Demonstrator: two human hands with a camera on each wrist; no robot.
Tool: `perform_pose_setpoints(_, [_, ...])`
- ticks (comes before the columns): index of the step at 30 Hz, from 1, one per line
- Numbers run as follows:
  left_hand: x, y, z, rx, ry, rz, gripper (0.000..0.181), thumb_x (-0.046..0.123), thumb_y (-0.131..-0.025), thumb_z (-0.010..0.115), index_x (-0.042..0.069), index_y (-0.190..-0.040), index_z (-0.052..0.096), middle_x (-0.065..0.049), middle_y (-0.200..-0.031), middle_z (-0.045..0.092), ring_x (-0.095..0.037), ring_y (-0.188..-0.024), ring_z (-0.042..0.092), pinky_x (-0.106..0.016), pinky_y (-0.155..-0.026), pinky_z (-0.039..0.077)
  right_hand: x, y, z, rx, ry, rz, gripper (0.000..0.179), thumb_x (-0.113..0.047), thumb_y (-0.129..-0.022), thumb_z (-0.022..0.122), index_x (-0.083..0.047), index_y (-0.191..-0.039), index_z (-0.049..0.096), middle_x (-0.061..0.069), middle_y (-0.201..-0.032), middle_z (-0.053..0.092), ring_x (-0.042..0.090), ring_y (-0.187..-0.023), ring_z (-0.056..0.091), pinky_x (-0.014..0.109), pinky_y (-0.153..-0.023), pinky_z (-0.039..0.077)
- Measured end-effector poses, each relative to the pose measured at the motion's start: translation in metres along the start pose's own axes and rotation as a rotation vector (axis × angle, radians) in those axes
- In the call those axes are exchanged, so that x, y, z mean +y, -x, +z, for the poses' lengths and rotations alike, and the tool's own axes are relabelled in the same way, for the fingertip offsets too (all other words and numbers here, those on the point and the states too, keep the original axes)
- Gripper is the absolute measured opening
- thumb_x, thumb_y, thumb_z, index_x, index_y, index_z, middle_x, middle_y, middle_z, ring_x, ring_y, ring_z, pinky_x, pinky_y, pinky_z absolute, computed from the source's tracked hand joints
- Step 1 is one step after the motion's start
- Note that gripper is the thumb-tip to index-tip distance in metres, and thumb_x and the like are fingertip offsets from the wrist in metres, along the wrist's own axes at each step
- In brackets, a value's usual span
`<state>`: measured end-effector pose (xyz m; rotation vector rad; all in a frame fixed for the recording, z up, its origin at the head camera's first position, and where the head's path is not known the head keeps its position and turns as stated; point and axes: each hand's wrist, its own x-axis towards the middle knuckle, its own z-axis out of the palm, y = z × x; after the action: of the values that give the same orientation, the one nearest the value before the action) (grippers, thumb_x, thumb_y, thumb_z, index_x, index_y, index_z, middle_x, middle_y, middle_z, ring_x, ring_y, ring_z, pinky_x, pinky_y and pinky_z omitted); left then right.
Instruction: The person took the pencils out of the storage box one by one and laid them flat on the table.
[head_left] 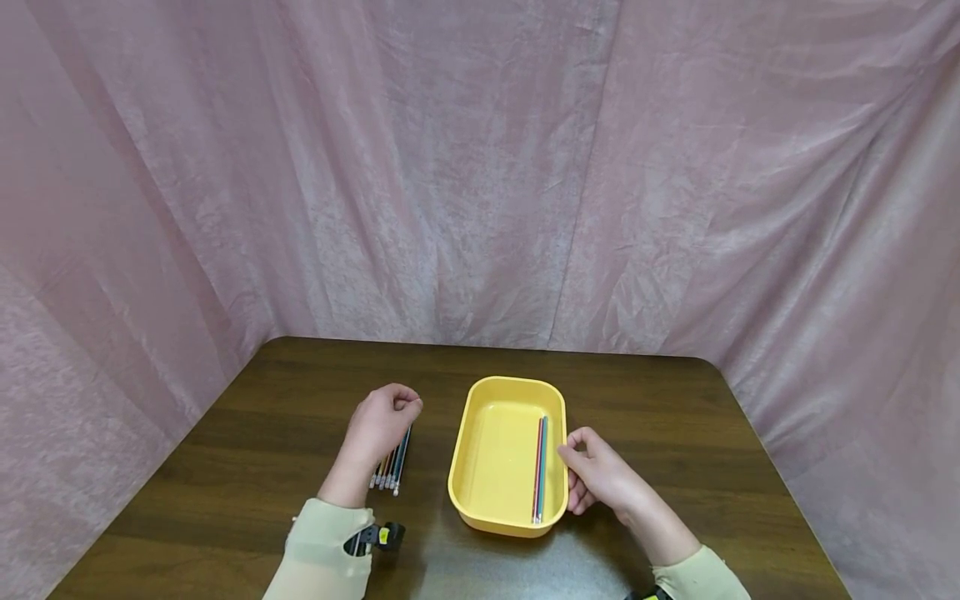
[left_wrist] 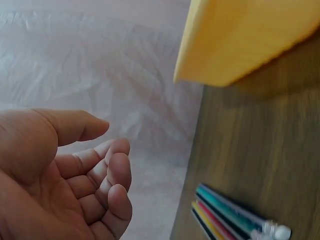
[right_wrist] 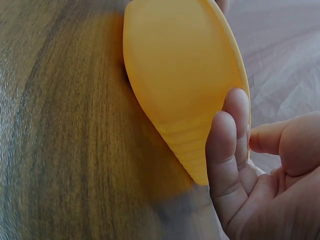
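A yellow plastic tray (head_left: 487,458) lies on the table, with a red and a teal pencil (head_left: 541,467) side by side along its right inner wall. My right hand (head_left: 596,477) pinches the tray's right rim, thumb at the top edge and fingers against the outer wall (right_wrist: 185,90). To the left of the tray, several pencils (head_left: 400,465) lie in a row, their eraser ends toward me. Over their far ends hovers my left hand (head_left: 377,425). Nothing sits between its loosely curled fingers and thumb; a gap shows there in the left wrist view.
The dark wooden table (head_left: 697,442) extends around the tray on all sides. Pink velvet curtains (head_left: 495,183) hang behind the table and at both sides. A strap with a small black device (head_left: 382,536) is on the left wrist.
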<state>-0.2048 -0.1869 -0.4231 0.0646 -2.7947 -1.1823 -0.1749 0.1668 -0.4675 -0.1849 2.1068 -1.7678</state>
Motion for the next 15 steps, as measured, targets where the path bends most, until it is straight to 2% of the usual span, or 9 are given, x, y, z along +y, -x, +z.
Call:
perform_pose_setpoints(9, [0.022,0.007,0.013,-0.007,0.016,0.045,0.017,0.02,-0.104,0.072,0.007,-0.112,0.078,-0.002,-0.1,0.075,-0.021,-0.088,0.067,-0.048,-0.086,0.056,-0.001,0.0,0.0,0.002,0.007,0.003,0.022,-0.017,-0.118,0.049,0.0,-0.125,0.039,0.011,-0.069,0.061,0.017,-0.05,0.063,0.03,-0.049,0.055])
perform_pose_setpoints(11, [0.025,0.008,0.016,-0.009,0.017,0.066,0.015,0.02,-0.103,0.072,0.007,-0.11,0.078,-0.001,-0.096,0.074,-0.021,-0.087,0.066,-0.051,-0.099,0.055,-0.001,-0.001,0.0,0.001,0.007,0.003,0.022,-0.017,-0.118,0.049,0.0,-0.125,0.039,0.011,-0.069,0.061,0.016,-0.05,0.063,0.03,-0.049,0.055])
perform_pose_setpoints(15, [0.03,0.009,0.024,-0.019,0.003,0.1,0.013,0.02,-0.102,0.072,0.008,-0.107,0.078,0.001,-0.094,0.074,-0.019,-0.086,0.066,-0.051,-0.101,0.054,0.0,-0.001,0.0,0.0,0.004,0.002,0.022,-0.017,-0.118,0.049,0.001,-0.125,0.039,0.01,-0.069,0.061,0.016,-0.05,0.063,0.03,-0.049,0.055])
